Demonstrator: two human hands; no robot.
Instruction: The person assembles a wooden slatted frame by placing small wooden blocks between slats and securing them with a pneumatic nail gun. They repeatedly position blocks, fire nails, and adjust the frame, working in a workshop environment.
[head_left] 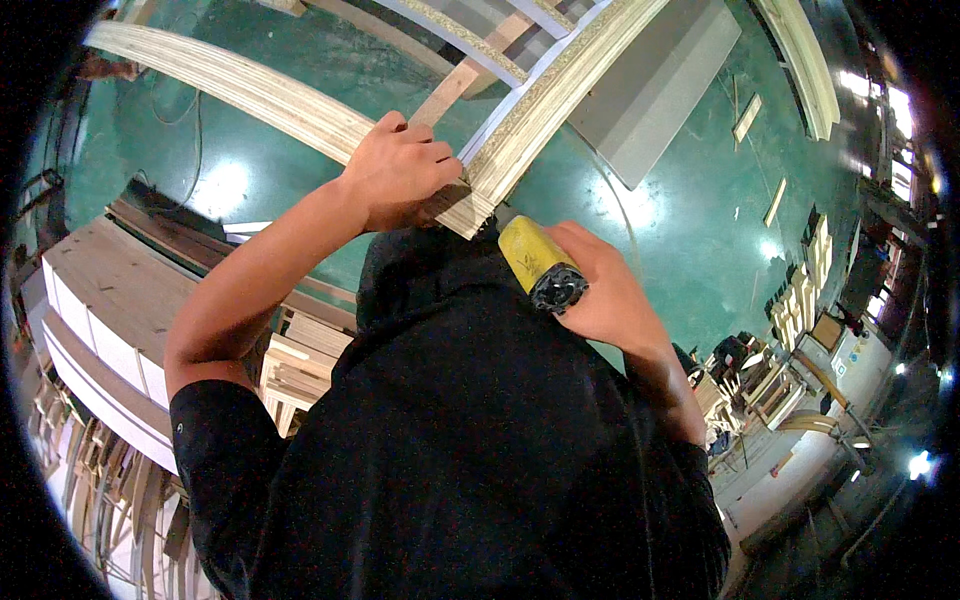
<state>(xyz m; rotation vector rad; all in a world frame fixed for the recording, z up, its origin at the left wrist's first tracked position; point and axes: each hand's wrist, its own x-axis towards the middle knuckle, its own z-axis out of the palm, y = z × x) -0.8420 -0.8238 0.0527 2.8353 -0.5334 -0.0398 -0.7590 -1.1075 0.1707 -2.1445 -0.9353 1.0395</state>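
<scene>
A layered wooden beam (240, 88) comes in from the far left and meets a second beam (570, 92) at a corner close to my body. My left hand (405, 172) grips the wood at this corner, its fingers curled over the top. My right hand (608, 285) is wrapped round a yellow-and-black power tool (535, 258), its front end against or very near the outside of the corner. The exact kind of tool cannot be made out, and its tip is partly hidden by the wood.
Slats and a crosspiece (455, 92) lie inside the frame. A grey panel (655, 95) rests on the green floor (690, 200) beyond it. Boxes with a wooden top (130, 285) stand left, near stacked wood strips (300, 365). Loose offcuts (775, 202) lie right.
</scene>
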